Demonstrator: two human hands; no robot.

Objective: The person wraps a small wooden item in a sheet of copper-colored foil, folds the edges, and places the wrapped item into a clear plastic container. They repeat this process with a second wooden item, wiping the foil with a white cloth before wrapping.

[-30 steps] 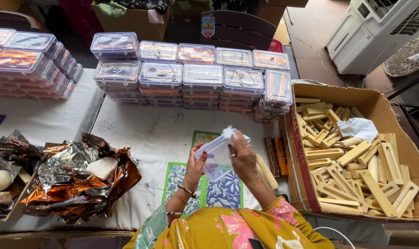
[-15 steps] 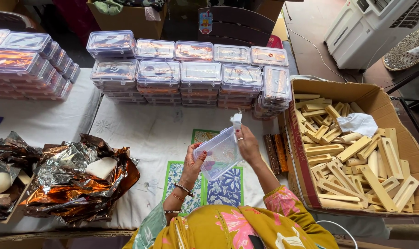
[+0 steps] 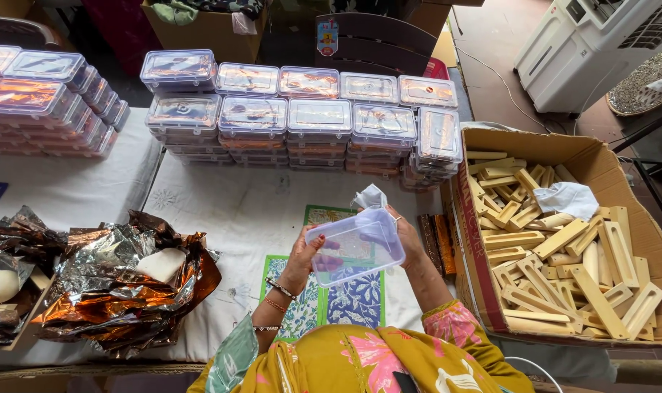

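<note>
I judged the clear plastic box (image 3: 355,246) light, thin-walled and slippery. My left hand (image 3: 306,256) and right hand (image 3: 406,236) each pinched an opposite end, above the worktop (image 3: 229,211).

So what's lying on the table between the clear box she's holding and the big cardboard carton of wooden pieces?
In the head view, a few dark brown patterned strips lie on the white cloth between the clear box and the cardboard carton.

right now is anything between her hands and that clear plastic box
No. Both hands already hold the clear plastic box above the table: the left hand grips its left end, and the right hand is behind its right edge, also pinching a small white cloth. Nothing visible lies between either hand and the box.
</note>
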